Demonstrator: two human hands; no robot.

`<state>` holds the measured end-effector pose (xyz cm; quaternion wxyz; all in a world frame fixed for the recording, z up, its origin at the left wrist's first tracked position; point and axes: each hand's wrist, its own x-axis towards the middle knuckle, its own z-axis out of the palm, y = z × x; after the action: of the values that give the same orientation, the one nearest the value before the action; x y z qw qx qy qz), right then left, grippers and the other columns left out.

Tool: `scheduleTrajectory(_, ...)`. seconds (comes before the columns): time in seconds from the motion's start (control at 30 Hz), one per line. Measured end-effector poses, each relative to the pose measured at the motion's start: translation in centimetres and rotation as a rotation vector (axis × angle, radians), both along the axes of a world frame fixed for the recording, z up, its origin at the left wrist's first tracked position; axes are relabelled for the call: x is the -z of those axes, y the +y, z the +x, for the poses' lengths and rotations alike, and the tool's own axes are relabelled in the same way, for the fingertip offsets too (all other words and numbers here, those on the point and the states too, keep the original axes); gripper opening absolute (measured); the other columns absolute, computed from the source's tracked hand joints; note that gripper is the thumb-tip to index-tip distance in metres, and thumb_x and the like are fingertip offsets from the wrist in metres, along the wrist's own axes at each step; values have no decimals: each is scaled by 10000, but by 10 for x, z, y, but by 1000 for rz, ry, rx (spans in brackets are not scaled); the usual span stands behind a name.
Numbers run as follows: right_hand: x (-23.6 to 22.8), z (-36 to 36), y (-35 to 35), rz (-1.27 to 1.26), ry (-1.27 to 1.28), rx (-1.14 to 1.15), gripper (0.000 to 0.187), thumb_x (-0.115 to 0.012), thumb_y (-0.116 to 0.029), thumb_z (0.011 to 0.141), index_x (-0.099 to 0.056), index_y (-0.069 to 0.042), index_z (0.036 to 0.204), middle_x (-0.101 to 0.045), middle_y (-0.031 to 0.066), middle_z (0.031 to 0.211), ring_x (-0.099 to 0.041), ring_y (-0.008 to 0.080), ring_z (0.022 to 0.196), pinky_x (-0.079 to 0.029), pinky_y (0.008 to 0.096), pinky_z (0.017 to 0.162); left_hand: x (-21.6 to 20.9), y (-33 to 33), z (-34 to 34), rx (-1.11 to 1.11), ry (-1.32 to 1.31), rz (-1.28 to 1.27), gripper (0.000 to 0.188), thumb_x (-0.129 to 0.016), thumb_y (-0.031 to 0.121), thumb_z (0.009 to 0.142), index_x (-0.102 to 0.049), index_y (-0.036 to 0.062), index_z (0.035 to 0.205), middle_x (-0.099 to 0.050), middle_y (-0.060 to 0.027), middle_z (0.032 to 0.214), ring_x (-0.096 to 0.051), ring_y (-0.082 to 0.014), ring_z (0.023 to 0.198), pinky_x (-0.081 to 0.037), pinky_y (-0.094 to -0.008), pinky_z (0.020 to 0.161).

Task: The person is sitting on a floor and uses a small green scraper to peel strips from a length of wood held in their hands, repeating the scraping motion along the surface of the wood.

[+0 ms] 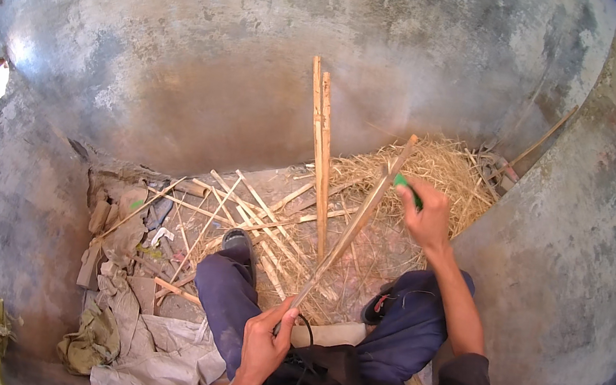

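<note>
My left hand (267,342) is closed round the lower end of a long bamboo strip (354,231), near my lap. The strip slants up and away to the right between my knees. My right hand (428,216) is wrapped round the green handle of a knife (402,180), close to the strip's upper end. Its blade seems to lie against the strip, though little of it shows. Just left of the held strip, two pale bamboo strips (322,139) stand upright, leaning toward the wall.
A heap of curly shavings (453,169) lies against the wall at the far right. Loose thin sticks (243,203) criss-cross the floor ahead of my left foot. Crumpled sacking (159,357) lies at the left. A concrete wall (260,83) curves closely around me.
</note>
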<state>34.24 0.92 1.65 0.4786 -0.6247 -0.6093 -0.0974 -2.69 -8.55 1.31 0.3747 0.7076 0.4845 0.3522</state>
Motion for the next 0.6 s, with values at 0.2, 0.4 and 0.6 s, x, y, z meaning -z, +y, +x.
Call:
scheduleTrajectory(0.2, -8, 80, 33, -622, 42, 298, 432, -699, -427, 1085, -813, -53, 1269, -734, 111, 751, -654, 214, 624, -529, 398, 614, 11, 3, -19, -4, 84, -14, 302, -661, 188, 1120, -781, -33, 1287, -783, -249, 929, -780, -361, 775, -564, -423, 697)
scheduleTrajectory(0.4, 28, 66, 25, -836, -36, 26, 504, -790, -491, 1004, -793, -84, 1300, -786, 148, 957, -757, 275, 877, -597, 448, 834, 27, 37, -33, 89, -50, -418, 436, -479, 286, 1211, -767, -35, 1277, -628, -76, 712, -600, -152, 579, -537, -333, 605)
scheduleTrajectory(0.6, 0, 8, 20, -596, 613, -376, 518, -758, -482, 1049, -781, -41, 1322, -813, 142, 1187, -749, 296, 1199, -562, 505, 1093, 34, 53, -20, 198, -277, -703, 515, -410, 348, 1237, -717, -59, 1311, -576, 3, 727, -521, -71, 563, -496, -254, 543)
